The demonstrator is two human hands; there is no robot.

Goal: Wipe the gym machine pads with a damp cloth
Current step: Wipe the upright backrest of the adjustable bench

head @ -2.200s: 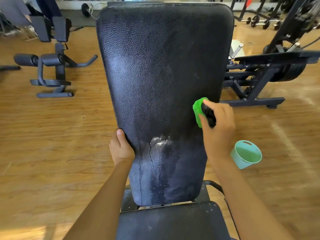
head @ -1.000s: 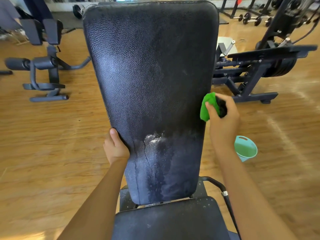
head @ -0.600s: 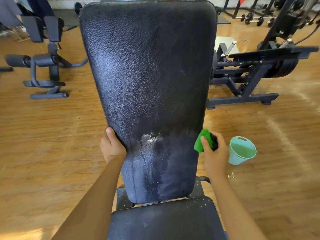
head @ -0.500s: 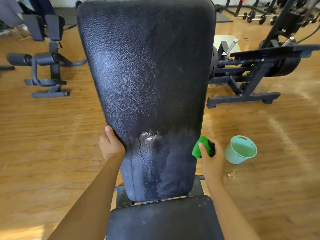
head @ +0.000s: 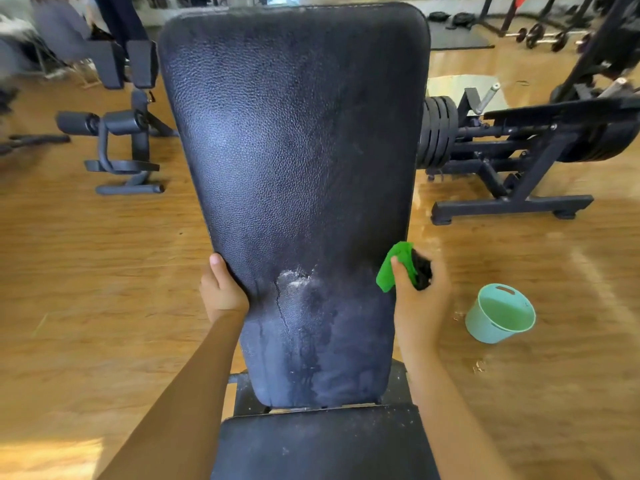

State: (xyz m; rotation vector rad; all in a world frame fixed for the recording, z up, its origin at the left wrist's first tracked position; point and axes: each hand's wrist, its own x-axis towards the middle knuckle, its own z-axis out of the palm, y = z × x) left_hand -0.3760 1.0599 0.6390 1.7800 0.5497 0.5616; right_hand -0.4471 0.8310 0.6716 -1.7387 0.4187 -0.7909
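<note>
Gripping green cloth (head: 392, 273), right hand (head: 420, 301) touches backrest pad (head: 294, 150); left hand (head: 221, 292) clasps edge.

Wood floor (head: 86, 271) carries gym machine (head: 318, 445) w/ black back pad (head: 294, 150) at ctr, teal bucket (head: 498, 313) near its R side, plate-loaded machine (head: 512, 161) beyond bucket, roller-pad machine (head: 121, 150) at L, dumbbells (head: 540, 36) & black mat (head: 457, 36) far back.

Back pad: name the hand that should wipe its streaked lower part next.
Right. The right hand grips the green cloth at the back pad's right edge, beside the streaked area. The left hand holds the pad's left edge and has no cloth, so it likely serves best steadying.
</note>
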